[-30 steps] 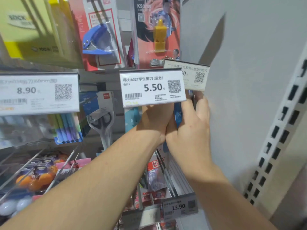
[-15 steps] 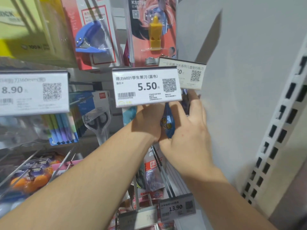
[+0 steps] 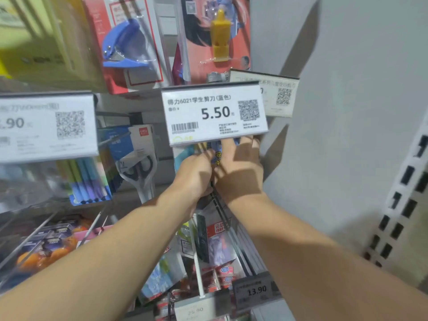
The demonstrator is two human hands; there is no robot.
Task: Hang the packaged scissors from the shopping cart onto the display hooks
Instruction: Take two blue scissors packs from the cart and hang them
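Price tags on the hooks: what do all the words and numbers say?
"得力6021学生剪刀(蓝色)" and "5.50": the middle price tag.
".90": the left price tag, first digit cut off.
"13.90": the lower price tag.
"25.90", blurred: the bottom tag.
The right rear tag and the small print: unreadable.

I see packaged scissors (image 3: 217, 156): blue pack with small yellow print | only a narrow upright strip shows, pinched between my left hand (image 3: 193, 174) and right hand (image 3: 238, 172) | its top runs up behind the 5.50 price tag (image 3: 215, 114), just above my fingers; hook itself hidden.
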